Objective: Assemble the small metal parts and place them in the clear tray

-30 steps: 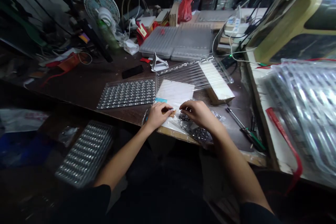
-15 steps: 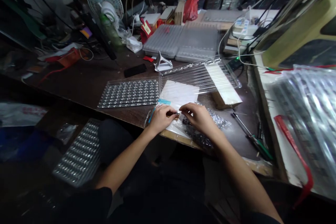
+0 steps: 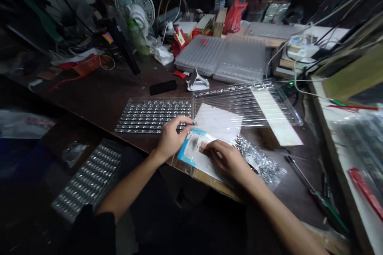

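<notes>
Left hand (image 3: 170,137): raised over the near right corner of the clear blister tray (image 3: 154,114), fingers stretched toward its edge, thumb and forefinger drawn close as if pinching something small; whether anything sits between them cannot be told. Right hand (image 3: 226,158): palm down on the white sheet with blue border (image 3: 196,155), fingertips curled together at a dark smudged patch of it; any part under them is hidden. Tray: flat on the dark workbench (image 3: 98,95), rows of small shiny pieces in its pockets, just left of the white sheet and touching a second, ribbed clear tray (image 3: 248,101) propped over a pale block (image 3: 278,121). Bag of small metal parts (image 3: 259,161): just beside the right wrist, lying open toward the sheet. Also present: a black phone (image 3: 163,87), a white stand (image 3: 197,83), a desk fan (image 3: 134,2), screwdrivers (image 3: 317,197) at the right, another filled tray (image 3: 86,181) low at the left, off the bench. Risks, as judged: the sheet overhangs the bench edge, so a nudge from the right forearm could tip loose parts to the floor; a careless brush by the left hand could jolt the tray and unseat its seated pieces.
</notes>
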`<state>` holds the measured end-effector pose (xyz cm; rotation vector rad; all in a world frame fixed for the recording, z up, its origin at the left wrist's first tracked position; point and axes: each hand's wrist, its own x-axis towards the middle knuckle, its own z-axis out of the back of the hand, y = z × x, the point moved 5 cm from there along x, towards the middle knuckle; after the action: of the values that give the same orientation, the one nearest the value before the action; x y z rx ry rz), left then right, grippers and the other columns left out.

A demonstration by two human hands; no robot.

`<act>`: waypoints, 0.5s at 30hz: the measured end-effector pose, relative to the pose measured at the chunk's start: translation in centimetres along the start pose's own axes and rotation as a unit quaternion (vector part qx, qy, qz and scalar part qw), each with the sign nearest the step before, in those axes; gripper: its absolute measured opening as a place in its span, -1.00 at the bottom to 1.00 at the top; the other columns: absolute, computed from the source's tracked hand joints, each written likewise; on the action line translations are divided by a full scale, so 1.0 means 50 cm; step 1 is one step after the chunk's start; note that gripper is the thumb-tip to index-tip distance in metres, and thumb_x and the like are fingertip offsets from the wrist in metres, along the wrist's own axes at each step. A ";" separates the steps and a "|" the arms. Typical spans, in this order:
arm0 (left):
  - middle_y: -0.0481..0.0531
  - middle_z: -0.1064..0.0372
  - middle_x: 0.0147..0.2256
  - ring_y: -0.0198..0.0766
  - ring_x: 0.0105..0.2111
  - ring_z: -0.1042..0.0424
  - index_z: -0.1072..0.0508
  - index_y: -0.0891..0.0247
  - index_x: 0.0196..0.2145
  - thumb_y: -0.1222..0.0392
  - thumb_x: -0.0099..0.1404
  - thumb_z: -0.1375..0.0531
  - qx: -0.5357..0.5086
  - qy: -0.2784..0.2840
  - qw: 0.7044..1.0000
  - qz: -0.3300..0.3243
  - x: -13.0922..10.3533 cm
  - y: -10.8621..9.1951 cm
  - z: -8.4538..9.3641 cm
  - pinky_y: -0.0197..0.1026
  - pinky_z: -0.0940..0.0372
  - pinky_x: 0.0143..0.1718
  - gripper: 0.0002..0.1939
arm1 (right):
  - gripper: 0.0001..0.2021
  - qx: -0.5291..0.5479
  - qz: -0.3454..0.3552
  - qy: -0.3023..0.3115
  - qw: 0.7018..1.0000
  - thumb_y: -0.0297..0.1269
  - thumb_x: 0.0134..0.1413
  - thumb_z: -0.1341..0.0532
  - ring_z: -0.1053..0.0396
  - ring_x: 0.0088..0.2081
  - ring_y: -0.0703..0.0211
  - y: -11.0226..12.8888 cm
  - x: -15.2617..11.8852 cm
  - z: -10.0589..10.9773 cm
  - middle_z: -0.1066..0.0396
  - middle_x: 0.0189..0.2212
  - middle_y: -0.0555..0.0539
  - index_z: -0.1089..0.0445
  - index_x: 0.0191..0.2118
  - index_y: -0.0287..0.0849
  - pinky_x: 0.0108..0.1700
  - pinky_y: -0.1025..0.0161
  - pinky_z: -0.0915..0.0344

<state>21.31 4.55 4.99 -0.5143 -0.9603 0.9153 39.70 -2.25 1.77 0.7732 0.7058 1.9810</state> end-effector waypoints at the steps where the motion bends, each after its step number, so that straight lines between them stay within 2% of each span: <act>1: 0.07 -0.53 -0.20 -0.19 -0.14 -0.50 -0.46 0.25 -0.22 0.30 0.30 -0.21 0.027 0.011 1.000 -0.001 0.037 0.021 0.015 -0.13 -0.38 -0.05 -0.91 | -0.76 -0.014 0.006 0.013 1.000 -0.49 0.21 -0.08 -0.47 -0.23 0.05 0.006 0.000 -0.003 -0.51 -0.23 -0.13 -0.44 -0.14 -0.11 -0.20 0.16 -0.42; 3: 0.05 -0.52 -0.24 -0.21 -0.20 -0.49 -0.46 0.26 -0.25 0.32 0.29 -0.20 0.067 0.018 0.998 0.006 0.113 0.072 0.031 -0.13 -0.37 -0.08 -0.93 | -0.77 -0.060 0.018 0.031 0.998 -0.46 0.25 -0.07 -0.45 -0.19 0.02 0.017 0.000 -0.007 -0.50 -0.21 -0.14 -0.44 -0.11 -0.10 -0.18 0.13 -0.42; 5: 0.04 -0.52 -0.27 -0.21 -0.23 -0.49 -0.47 0.27 -0.28 0.31 0.26 -0.21 0.085 0.052 0.995 0.007 0.173 0.126 0.023 -0.14 -0.36 -0.09 -0.94 | -0.77 -0.103 0.027 0.044 0.993 -0.45 0.27 -0.07 -0.44 -0.19 0.01 0.023 -0.003 -0.011 -0.50 -0.22 -0.15 -0.43 -0.11 -0.10 -0.17 0.11 -0.42; 7: 0.04 -0.52 -0.28 -0.21 -0.24 -0.49 -0.48 0.27 -0.28 0.30 0.25 -0.21 0.086 0.092 0.992 0.005 0.206 0.171 0.004 -0.15 -0.35 -0.10 -0.93 | -0.77 -0.120 0.030 0.055 0.991 -0.48 0.27 -0.07 -0.43 -0.20 0.02 0.025 -0.005 -0.015 -0.50 -0.23 -0.15 -0.43 -0.10 -0.12 -0.17 0.11 -0.41; 9: 0.04 -0.53 -0.28 -0.22 -0.26 -0.48 -0.49 0.28 -0.28 0.29 0.25 -0.20 0.084 0.118 0.989 0.003 0.215 0.200 -0.008 -0.17 -0.35 -0.12 -0.92 | -0.77 -0.113 0.028 0.059 0.991 -0.48 0.27 -0.08 -0.43 -0.18 0.03 0.022 -0.006 -0.016 -0.50 -0.23 -0.15 -0.43 -0.09 -0.12 -0.15 0.12 -0.41; 11: 0.04 -0.53 -0.29 -0.23 -0.27 -0.48 -0.50 0.27 -0.29 0.28 0.24 -0.20 0.089 0.130 0.987 0.002 0.212 0.216 -0.005 -0.19 -0.35 -0.15 -0.92 | -0.77 -0.096 0.022 0.043 0.994 -0.47 0.27 -0.08 -0.44 -0.15 0.05 0.016 -0.006 -0.009 -0.50 -0.20 -0.15 -0.44 -0.09 -0.12 -0.14 0.15 -0.41; 15: 0.03 -0.53 -0.31 -0.22 -0.30 -0.47 -0.51 0.25 -0.31 0.28 0.24 -0.21 0.126 0.150 0.981 -0.009 0.212 0.218 0.023 -0.21 -0.32 -0.19 -0.93 | -0.79 -0.073 -0.005 -0.009 0.997 -0.43 0.30 -0.07 -0.44 -0.18 0.06 0.001 -0.009 0.025 -0.49 -0.20 -0.15 -0.45 -0.14 -0.15 -0.15 0.14 -0.41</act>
<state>18.39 19.33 2.60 -0.4125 -0.5667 0.8984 40.79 -2.44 2.53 0.6981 0.5457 1.9889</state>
